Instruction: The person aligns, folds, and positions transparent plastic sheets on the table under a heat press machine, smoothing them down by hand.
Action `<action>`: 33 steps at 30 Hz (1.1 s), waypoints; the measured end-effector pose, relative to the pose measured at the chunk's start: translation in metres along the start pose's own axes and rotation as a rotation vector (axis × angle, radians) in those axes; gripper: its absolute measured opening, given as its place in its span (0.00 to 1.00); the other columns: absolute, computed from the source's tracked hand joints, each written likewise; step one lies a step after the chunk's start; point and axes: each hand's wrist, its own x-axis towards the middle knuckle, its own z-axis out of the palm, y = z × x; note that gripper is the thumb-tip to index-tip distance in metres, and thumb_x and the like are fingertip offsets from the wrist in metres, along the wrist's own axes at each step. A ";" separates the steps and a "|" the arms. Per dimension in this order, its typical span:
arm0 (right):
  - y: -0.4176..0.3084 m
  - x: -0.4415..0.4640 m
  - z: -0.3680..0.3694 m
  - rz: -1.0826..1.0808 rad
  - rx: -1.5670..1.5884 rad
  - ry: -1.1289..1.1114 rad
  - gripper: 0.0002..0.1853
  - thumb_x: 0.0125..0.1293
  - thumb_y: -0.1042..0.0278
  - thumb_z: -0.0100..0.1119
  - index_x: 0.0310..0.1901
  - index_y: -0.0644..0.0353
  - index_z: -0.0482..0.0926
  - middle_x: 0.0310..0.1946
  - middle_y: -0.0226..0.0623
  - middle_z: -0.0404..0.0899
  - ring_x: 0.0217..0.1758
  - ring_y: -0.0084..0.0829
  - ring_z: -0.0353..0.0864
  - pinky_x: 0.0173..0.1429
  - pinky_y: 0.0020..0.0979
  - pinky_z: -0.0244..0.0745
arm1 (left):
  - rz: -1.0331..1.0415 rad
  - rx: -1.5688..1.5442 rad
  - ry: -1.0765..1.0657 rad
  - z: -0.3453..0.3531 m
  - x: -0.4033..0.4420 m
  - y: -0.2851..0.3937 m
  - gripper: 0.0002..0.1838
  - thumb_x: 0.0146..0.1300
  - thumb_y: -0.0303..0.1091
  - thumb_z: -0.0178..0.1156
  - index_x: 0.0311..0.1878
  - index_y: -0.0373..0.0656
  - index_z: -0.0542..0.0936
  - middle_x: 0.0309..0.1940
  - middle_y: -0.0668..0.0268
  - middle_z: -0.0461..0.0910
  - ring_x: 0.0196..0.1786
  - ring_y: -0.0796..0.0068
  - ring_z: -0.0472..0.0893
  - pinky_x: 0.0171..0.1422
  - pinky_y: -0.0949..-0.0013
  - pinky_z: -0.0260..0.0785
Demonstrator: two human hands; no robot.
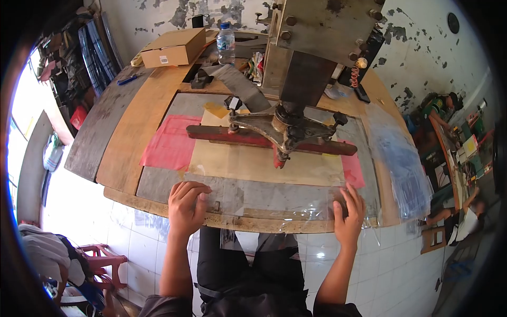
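A clear plastic sheet [282, 214] lies over the front edge of the press table, its lower part hanging past the edge above my lap. My left hand [187, 206] is at the sheet's left side, fingers curled and thumb against them, closed on the film. At its right side my right hand [349, 214] has the film between thumb and bent fingers; the exact contact is hard to see. Beyond my hands, a cream sheet [237, 168] with pink sheets [170, 141] at its ends lies on the grey board [158, 182], under the press's red bar [243, 136].
The press column [306, 79] rises in the middle. Behind it stand a cardboard box [177, 47] and a water bottle [225, 45]. Stacked clear film [401, 164] covers the table's right side. One person [47, 259] sits at lower left; another [441, 108] works at right.
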 end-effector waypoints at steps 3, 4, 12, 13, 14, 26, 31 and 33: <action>0.001 0.000 0.001 0.008 0.006 -0.002 0.21 0.75 0.63 0.68 0.65 0.62 0.86 0.76 0.42 0.80 0.79 0.50 0.76 0.85 0.56 0.61 | -0.022 -0.007 0.040 0.000 0.000 0.002 0.07 0.68 0.23 0.60 0.36 0.38 0.87 0.38 0.60 0.89 0.44 0.57 0.87 0.58 0.56 0.74; 0.001 0.000 0.001 0.009 0.006 0.001 0.21 0.75 0.63 0.68 0.65 0.62 0.86 0.76 0.42 0.80 0.79 0.50 0.76 0.85 0.56 0.61 | -0.024 -0.008 0.059 0.000 -0.001 0.001 0.07 0.68 0.23 0.59 0.35 0.38 0.86 0.36 0.61 0.89 0.42 0.57 0.86 0.56 0.56 0.73; 0.001 0.000 0.001 0.010 0.003 -0.003 0.21 0.74 0.64 0.69 0.65 0.62 0.86 0.75 0.42 0.80 0.78 0.49 0.77 0.86 0.57 0.61 | -0.038 -0.006 0.074 0.000 -0.006 -0.002 0.11 0.71 0.25 0.58 0.30 0.38 0.83 0.31 0.62 0.86 0.37 0.59 0.84 0.50 0.58 0.72; 0.001 -0.001 0.001 0.014 0.003 0.000 0.21 0.74 0.64 0.69 0.65 0.62 0.86 0.75 0.42 0.80 0.78 0.49 0.77 0.86 0.57 0.61 | -0.037 -0.009 0.080 0.000 -0.006 -0.002 0.12 0.71 0.25 0.58 0.29 0.38 0.82 0.30 0.62 0.86 0.36 0.60 0.84 0.49 0.58 0.72; 0.001 -0.001 0.001 0.013 0.000 0.001 0.21 0.74 0.64 0.69 0.65 0.61 0.86 0.75 0.42 0.80 0.78 0.49 0.77 0.86 0.57 0.61 | -0.037 -0.012 0.087 0.000 -0.006 -0.002 0.12 0.72 0.25 0.58 0.29 0.38 0.82 0.30 0.62 0.86 0.36 0.60 0.84 0.49 0.58 0.72; -0.004 0.002 0.001 0.025 0.010 -0.001 0.19 0.75 0.65 0.68 0.63 0.62 0.86 0.76 0.40 0.81 0.76 0.51 0.77 0.84 0.54 0.65 | -0.054 -0.004 0.108 0.001 -0.008 -0.004 0.11 0.70 0.25 0.61 0.28 0.39 0.83 0.29 0.63 0.86 0.34 0.61 0.83 0.47 0.59 0.73; -0.004 0.001 0.002 0.016 -0.016 0.008 0.19 0.75 0.65 0.67 0.63 0.63 0.86 0.76 0.39 0.81 0.75 0.52 0.77 0.82 0.51 0.68 | -0.046 -0.013 0.106 0.001 -0.009 -0.006 0.09 0.67 0.23 0.64 0.29 0.42 0.83 0.31 0.65 0.85 0.34 0.60 0.82 0.45 0.58 0.72; -0.004 0.001 0.002 0.051 -0.005 -0.010 0.20 0.76 0.62 0.67 0.63 0.62 0.86 0.76 0.39 0.80 0.78 0.49 0.77 0.87 0.57 0.61 | -0.043 -0.017 0.106 0.001 -0.009 -0.006 0.09 0.67 0.23 0.64 0.29 0.42 0.83 0.31 0.65 0.85 0.33 0.60 0.82 0.45 0.58 0.72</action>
